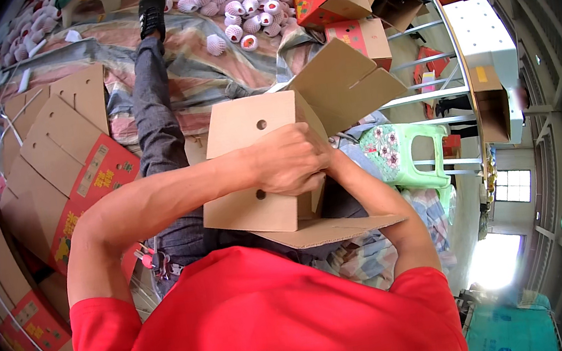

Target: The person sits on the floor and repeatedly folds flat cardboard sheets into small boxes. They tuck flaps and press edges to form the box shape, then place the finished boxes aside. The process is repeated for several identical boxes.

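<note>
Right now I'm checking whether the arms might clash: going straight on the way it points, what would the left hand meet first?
Probably the right forearm near its wrist, just past the knuckles of the left hand; depth between them is unclear.

A green stool point(405, 158) stands at right. Foam-netted fruit point(249, 2) lies piled on the striped sheet point(196, 81), far side. A paned window point(512, 186) is located at right.

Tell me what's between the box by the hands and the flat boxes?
In the head view, a leg, with the left forearm crossing it, lies between the box and flat boxes.
</note>
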A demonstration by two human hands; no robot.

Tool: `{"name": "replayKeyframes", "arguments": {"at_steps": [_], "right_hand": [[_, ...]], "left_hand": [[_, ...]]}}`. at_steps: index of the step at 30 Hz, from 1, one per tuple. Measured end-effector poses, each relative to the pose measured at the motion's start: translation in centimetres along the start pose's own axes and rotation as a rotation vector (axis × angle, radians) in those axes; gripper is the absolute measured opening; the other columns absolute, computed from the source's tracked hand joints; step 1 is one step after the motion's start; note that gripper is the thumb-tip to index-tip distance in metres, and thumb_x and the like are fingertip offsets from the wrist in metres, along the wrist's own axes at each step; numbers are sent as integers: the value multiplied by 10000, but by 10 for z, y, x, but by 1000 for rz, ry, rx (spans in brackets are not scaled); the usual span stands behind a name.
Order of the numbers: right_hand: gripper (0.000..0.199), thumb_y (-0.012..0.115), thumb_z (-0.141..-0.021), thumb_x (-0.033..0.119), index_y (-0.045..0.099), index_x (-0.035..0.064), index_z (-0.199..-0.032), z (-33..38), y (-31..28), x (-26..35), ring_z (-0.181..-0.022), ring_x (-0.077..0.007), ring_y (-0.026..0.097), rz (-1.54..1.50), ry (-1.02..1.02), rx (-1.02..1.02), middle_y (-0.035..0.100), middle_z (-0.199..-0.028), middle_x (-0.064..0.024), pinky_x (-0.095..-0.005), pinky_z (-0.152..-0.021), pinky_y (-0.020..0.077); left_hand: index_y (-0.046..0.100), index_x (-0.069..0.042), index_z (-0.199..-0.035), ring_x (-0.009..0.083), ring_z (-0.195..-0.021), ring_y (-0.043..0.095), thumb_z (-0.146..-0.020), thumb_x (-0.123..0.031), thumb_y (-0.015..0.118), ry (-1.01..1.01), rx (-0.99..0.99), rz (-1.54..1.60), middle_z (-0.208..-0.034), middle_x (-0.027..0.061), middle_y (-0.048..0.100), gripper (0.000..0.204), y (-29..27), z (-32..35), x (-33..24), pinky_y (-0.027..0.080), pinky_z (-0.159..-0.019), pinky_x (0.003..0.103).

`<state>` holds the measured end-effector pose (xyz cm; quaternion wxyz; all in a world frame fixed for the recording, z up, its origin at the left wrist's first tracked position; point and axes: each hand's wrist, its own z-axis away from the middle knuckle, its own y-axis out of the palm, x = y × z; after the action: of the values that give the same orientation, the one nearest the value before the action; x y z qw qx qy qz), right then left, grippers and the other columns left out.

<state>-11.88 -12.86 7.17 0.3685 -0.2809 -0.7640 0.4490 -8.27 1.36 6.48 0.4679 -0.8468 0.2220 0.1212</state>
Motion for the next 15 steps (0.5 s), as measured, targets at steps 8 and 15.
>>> {"name": "replayKeyframes", "arguments": {"at_steps": [8,15], "right_hand": [[260,576,-987,236,593,31,-827,1,24,13,-1026,-404,625,-3,-30,-72,650,-948,-188,-551,-1137,416],[398,420,-1057,301,528,52,-766,33,-50,-20,-839,-318,569,-80,49,-201,558,-818,-134,-548,-1059,474]], "left_hand": [[583,-62,-842,341,-834,635,-895,-226,681,106,-308,232,-814,126,635,198,6,30,6,464,-886,465],[623,-33,-905,339,-755,572,-903,-218,643,102,-635,313,-767,105,565,185,-76,61,15,458,-831,460]]}}
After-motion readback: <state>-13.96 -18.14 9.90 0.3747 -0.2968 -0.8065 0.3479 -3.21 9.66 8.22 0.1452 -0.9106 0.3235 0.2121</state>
